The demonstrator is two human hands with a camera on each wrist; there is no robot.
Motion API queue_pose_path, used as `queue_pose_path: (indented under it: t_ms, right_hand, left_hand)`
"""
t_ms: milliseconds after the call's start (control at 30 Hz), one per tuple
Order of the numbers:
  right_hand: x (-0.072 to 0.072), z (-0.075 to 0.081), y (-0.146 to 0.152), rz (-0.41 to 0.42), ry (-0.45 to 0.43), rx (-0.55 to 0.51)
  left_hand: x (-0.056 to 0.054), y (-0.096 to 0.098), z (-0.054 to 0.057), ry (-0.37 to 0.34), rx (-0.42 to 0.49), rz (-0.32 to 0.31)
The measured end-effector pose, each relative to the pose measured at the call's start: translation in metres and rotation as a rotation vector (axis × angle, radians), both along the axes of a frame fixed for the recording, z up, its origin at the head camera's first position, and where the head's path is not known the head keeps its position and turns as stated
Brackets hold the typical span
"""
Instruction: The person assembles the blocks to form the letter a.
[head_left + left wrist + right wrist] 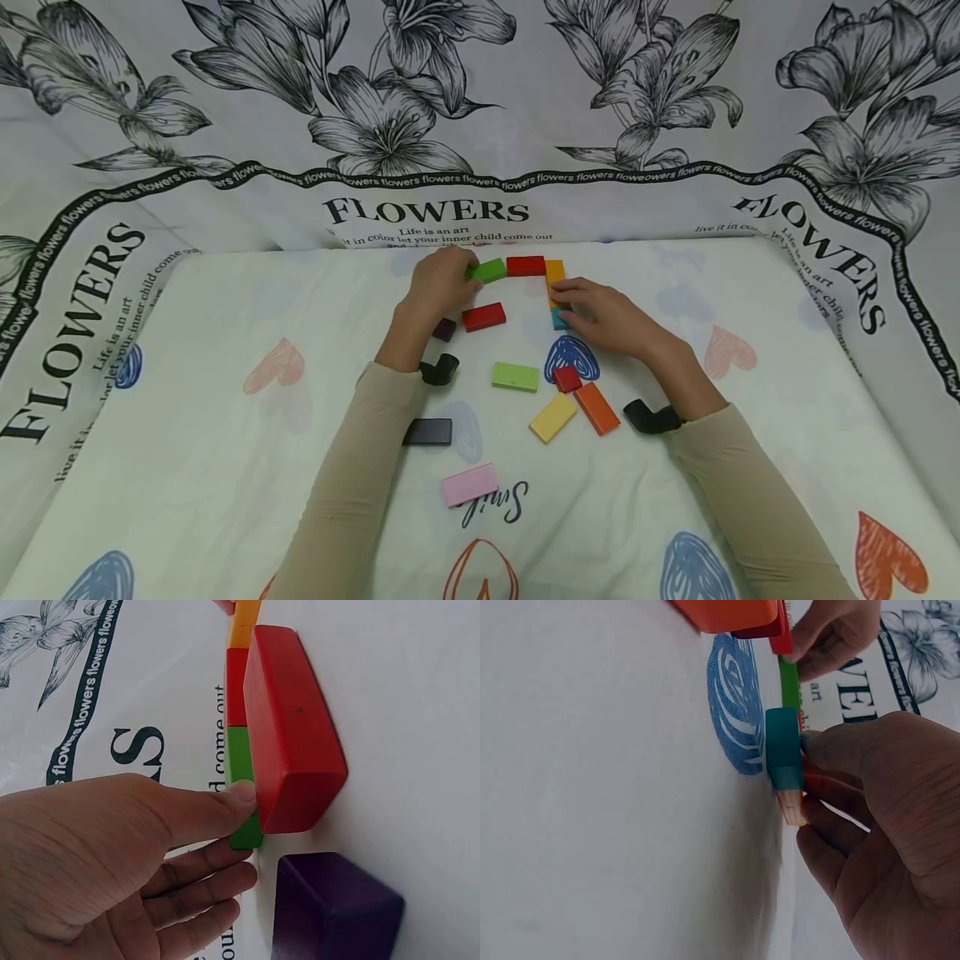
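Note:
At the far edge of the white cloth, my left hand [441,283] pinches the end of a green block [490,271], thumb on one side and fingers on the other. That block meets a red block [526,266] in the row. An orange block [554,275] forms the corner on the right, with a teal block [559,319] at its near end. My right hand [609,318] touches these two, one fingertip over the orange block and the thumb against the teal one [783,735]. Close by my left hand lie another red block [296,727] and a dark purple block [337,907].
Nearer me lie a light green block [515,377], a small red block [567,379], a yellow block [552,418], an orange-red block [597,409], a dark grey block [428,432] and a pink block [470,485]. Flower-printed cloth [525,83] hangs behind.

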State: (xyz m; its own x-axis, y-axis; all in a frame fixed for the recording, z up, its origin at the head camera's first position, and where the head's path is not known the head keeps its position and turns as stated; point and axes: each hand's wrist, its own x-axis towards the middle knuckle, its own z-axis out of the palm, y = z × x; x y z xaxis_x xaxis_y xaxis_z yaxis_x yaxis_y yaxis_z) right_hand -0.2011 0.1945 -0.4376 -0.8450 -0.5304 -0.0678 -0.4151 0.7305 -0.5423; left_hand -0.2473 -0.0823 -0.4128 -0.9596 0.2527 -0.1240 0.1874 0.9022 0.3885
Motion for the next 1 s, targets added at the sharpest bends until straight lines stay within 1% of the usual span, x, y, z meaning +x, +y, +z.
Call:
queue_pose_path:
  t_ms: [300, 567, 1000]
  right_hand:
    - [0.0004, 0.0021, -0.0010, -0.008, -0.004, 0.017]
    - [-0.0001, -0.0001, -0.0012, -0.018, -0.015, 0.010]
    - [-0.0012, -0.0011, -0.0001, -0.014, -0.012, 0.004]
  left_hand:
    - [0.0000, 0.0002, -0.0019, 0.024, 0.015, -0.010]
    - [-0.0005, -0.0006, -0.0033, 0.045, 0.002, -0.007]
    - [-0.0026, -0.0006, -0.0040, 0.052, -0.002, -0.009]
